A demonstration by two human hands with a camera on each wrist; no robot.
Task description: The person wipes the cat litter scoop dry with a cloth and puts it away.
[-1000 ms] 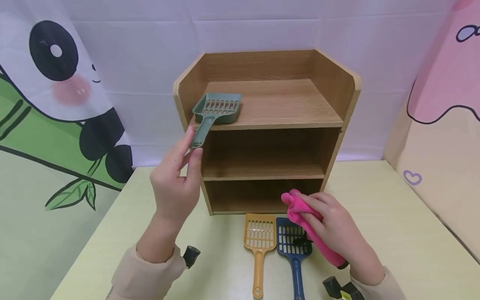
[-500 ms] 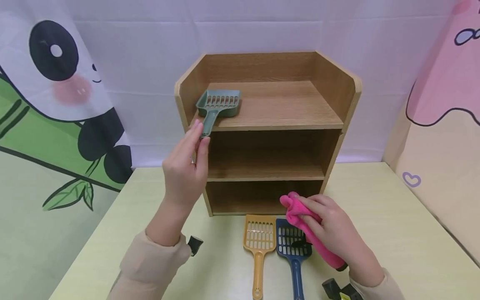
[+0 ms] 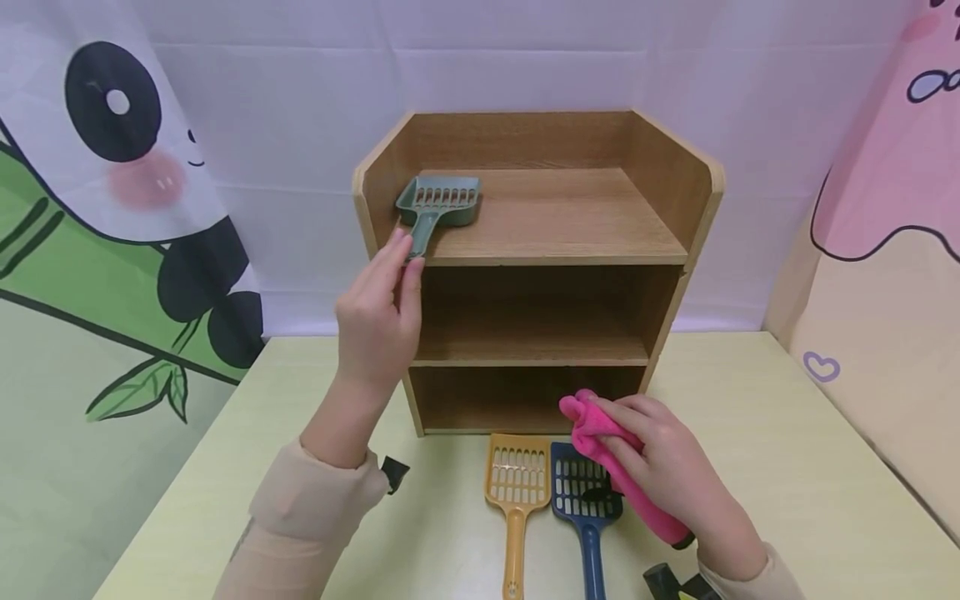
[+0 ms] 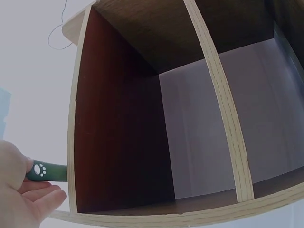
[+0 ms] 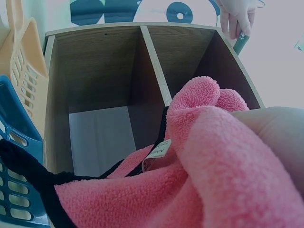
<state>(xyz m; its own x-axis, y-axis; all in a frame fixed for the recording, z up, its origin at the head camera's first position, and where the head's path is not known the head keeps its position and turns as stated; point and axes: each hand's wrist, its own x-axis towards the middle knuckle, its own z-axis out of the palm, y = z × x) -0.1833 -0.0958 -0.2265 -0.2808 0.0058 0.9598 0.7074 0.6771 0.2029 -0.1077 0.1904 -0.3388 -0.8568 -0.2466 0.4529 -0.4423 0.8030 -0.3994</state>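
Note:
In the head view my left hand (image 3: 378, 321) pinches the handle end of a green slotted litter scoop (image 3: 459, 217). Its head lies over the left part of the shelf unit's top board; whether it touches the board I cannot tell. The left wrist view shows a paw print on the green handle (image 4: 54, 172). My right hand (image 3: 667, 462) grips a bunched pink cloth (image 3: 647, 507) low over the table. That cloth partly covers a blue litter scoop (image 3: 591, 550). Dark trim and a white tag (image 5: 159, 149) show on it in the right wrist view.
A wooden shelf unit (image 3: 555, 260) with a raised back and sides stands on the pale table (image 3: 757, 433), against a white curtain. A yellow litter scoop (image 3: 515, 533) lies in front of it, left of the blue one.
My left hand has carried the green scoop a little to the right and farther over the top board. The right hand and pink cloth stay almost in place.

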